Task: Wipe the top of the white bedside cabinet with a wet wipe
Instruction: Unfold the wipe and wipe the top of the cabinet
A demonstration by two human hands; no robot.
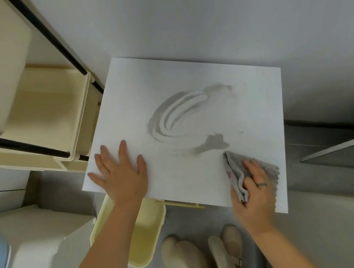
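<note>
The left hand (122, 176) lies flat and released on the cabinet top (185, 75) — likely bracing — while the right hand (252, 193) presses the bunched wet wipe (236, 170) down, grasping it beside 2 damp streaks (169, 116).

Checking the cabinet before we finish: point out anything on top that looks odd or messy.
Grey curved streaks and a grey patch mark the middle of the white cabinet top, looking like wet or smeared wipe trails. The right hand presses the wipe near the front right; the left hand lies flat. Nothing else stands out.
</note>
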